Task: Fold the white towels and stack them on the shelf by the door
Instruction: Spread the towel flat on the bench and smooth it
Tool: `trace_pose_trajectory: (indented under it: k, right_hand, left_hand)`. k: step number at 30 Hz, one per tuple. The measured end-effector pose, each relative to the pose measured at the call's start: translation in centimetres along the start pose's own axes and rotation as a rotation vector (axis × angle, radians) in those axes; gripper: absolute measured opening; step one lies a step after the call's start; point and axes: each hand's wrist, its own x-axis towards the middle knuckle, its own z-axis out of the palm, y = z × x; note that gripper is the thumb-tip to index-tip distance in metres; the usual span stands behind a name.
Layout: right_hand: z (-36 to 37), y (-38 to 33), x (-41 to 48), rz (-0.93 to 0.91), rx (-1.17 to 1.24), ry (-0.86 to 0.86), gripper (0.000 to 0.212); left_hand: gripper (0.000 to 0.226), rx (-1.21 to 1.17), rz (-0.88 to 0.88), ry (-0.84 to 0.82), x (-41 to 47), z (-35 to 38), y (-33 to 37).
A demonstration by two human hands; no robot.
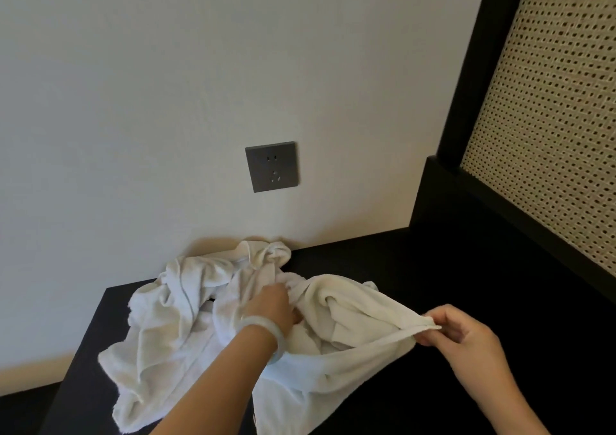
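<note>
**A:** Where do we have the white towels (pixel 233 278)?

**B:** Both are on the dark desk (pixel 416 268), heaped near its left edge and up against the wall (pixel 133 101) at the back edge. The crumpled towel (pixel 160 321) lies loose on the left.

**A:** And the one we hold?

**B:** The stretched towel (pixel 353 311) runs lengthwise from left to right, roughly along the desk's back edge. Its hem is pulled taut toward the right.

**A:** How do our fingers sit?

**B:** Our right hand (pixel 466 338) pinches the hem's right end between thumb and fingertips, raised off the desk. Our left hand (pixel 273 304), with a pale bangle (pixel 266 331) at the wrist, has its fingers curled into the other end. They are clamped on a bunch of cloth, with the tips buried.

**A:** What else do we see?

**B:** A grey socket (pixel 271 166) on the wall above the heap, and a cane panel (pixel 550 117) along the desk's right edge.
</note>
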Motion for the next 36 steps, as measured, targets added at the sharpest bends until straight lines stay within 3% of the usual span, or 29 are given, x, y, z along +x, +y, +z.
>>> trace_pose_trajectory:
  k: [5,9,12,15,19,22,24,30,32,36]
  right_hand:
    - [-0.4,-0.4,0.1,-0.016,0.062,0.071,0.039]
    - [-1.8,-3.5,0.6,-0.036,0.036,0.163,0.025]
    - [-3.5,-7.7,0.7,-0.099,0.087,0.163,0.012]
    - [-4.7,-11.9,0.5,-0.288,0.156,0.124,0.013]
    - [-6.1,-16.5,-0.1,-0.592,0.189,0.018,0.030]
    - [-7.3,-18.7,-0.6,-0.802,0.121,-0.072,0.041]
    - [-7.7,-19.8,-0.6,-0.845,0.038,-0.101,0.044]
    - [-6.9,-21.7,-0.8,-0.772,-0.031,-0.110,0.038]
    - [-6.6,-22.1,-1.1,-0.758,-0.019,-0.100,0.033]
    - [-6.2,-22.7,-1.9,-0.704,0.011,-0.119,0.025]
  left_hand:
    - [0.005,-0.096,0.020,0.161,-0.5,-1.1,-1.3]
    - [0.011,-0.199,0.049,0.380,-2.9,-6.6,-4.0]
    - [0.008,-0.588,-0.006,0.428,-5.5,-12.0,-5.7]
    - [0.014,-1.016,-0.009,0.423,-8.2,-17.4,-6.3]
    - [0.017,-1.234,0.005,0.434,-11.5,-23.1,-7.1]
    - [0.015,-1.205,-0.008,0.451,-13.1,-26.0,-8.6]
    - [0.013,-1.068,-0.030,0.485,-13.8,-27.3,-9.5]
    - [0.022,-0.316,-0.061,0.568,-16.5,-28.3,-10.8]
    - [0.025,-0.359,-0.077,0.537,-17.3,-28.1,-10.9]
    - [0.023,-0.734,-0.085,0.479,-18.3,-28.3,-11.3]
